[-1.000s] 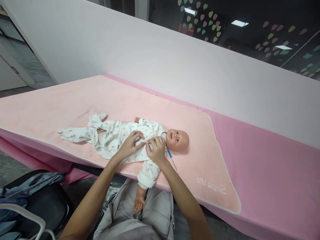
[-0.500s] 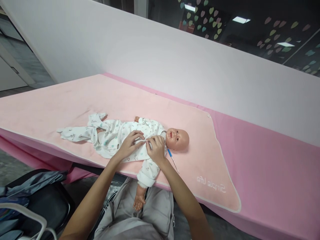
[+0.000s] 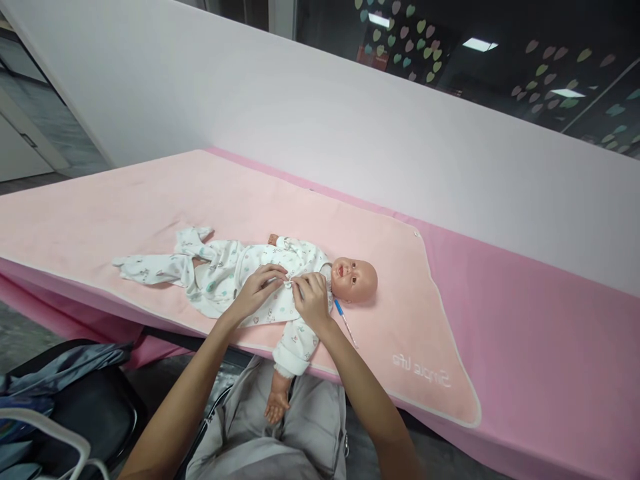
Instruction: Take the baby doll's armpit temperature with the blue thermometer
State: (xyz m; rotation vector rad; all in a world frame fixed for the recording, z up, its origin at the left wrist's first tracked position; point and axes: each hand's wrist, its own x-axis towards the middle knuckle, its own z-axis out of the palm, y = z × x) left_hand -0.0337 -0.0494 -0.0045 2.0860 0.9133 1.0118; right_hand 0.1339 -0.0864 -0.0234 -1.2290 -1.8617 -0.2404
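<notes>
A baby doll (image 3: 354, 280) lies on its back on a peach mat (image 3: 400, 320), its head to the right. It wears white printed clothes (image 3: 220, 267); one arm hangs over the table's near edge. At the doll's chest, my left hand (image 3: 261, 288) is closed, with fingertips pinched at a small white tie of the top. Close beside it, nearer the doll's neck, my right hand (image 3: 311, 300) pinches the same white tie. The knot or loop between my fingers is too small to make out. A blue and white thermometer-like stick (image 3: 345, 322) lies by the doll's shoulder.
A pink cloth (image 3: 540, 347) covers the table beneath the mat. Behind it rises a white wall (image 3: 350, 120) with a dark window above. At the lower left stands a black chair (image 3: 95, 407) with grey-blue cloth and a white curved handle.
My left hand has drawn slightly left, and a small white loop or knot shows between both hands. The doll lies as before.
</notes>
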